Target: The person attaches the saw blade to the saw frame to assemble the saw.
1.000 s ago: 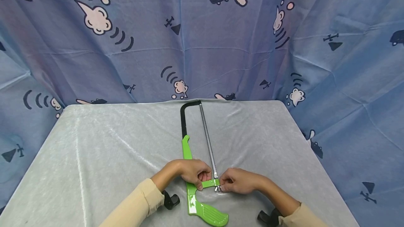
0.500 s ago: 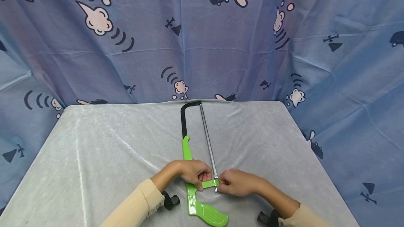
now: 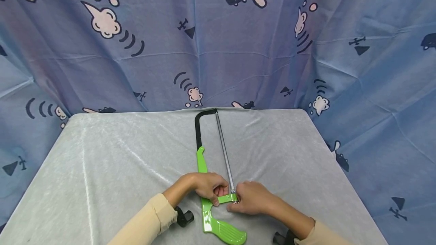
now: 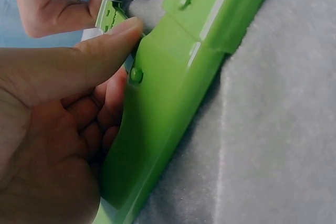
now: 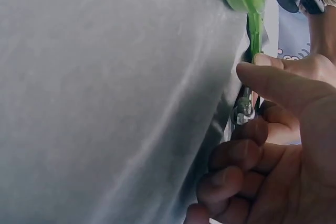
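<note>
A hacksaw point(image 3: 199, 160) with a green handle point(image 3: 226, 230) and a black front frame lies on the table, its silver blade point(image 3: 223, 148) running along the right side. My left hand point(image 3: 208, 186) pinches the short green crossbar point(image 3: 225, 199) between thumb and fingers, as the left wrist view also shows. At the near end of the blade, my right hand point(image 3: 253, 197) has its fingers curled about a small metal wing nut point(image 5: 243, 115). In the right wrist view the index finger touches this nut, while the thumb point(image 5: 262, 80) lies just above it, over the bar.
Grey plush cloth covers the table point(image 3: 129, 154). A blue printed curtain point(image 3: 153, 41) hangs behind and along both sides. Black wrist devices point(image 3: 185, 216) sit on both forearms near the cuffs.
My right hand has shifted slightly left and turned over the wing nut, its thumb swinging below the crossbar's end and largely hiding the nut. The left hand and hacksaw stay still.
</note>
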Demonstrator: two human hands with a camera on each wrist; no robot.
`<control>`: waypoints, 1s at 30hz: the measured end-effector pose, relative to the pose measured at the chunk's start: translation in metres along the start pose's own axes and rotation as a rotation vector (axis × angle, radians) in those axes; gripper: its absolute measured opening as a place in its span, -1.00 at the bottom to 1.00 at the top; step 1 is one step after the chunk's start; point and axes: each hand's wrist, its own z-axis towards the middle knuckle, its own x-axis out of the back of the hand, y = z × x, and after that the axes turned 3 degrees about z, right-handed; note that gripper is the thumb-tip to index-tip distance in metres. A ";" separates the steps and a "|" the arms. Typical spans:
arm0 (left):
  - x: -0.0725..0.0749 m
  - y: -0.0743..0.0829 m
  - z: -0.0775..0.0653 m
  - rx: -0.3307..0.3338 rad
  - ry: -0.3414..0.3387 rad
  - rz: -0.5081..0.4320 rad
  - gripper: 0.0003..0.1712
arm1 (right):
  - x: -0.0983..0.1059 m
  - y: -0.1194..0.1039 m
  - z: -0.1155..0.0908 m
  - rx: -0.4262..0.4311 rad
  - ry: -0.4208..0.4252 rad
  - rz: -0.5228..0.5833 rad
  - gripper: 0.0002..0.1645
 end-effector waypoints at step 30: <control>0.000 -0.001 0.000 -0.003 0.000 0.007 -0.70 | -0.003 0.005 0.002 -0.039 -0.044 0.123 -0.43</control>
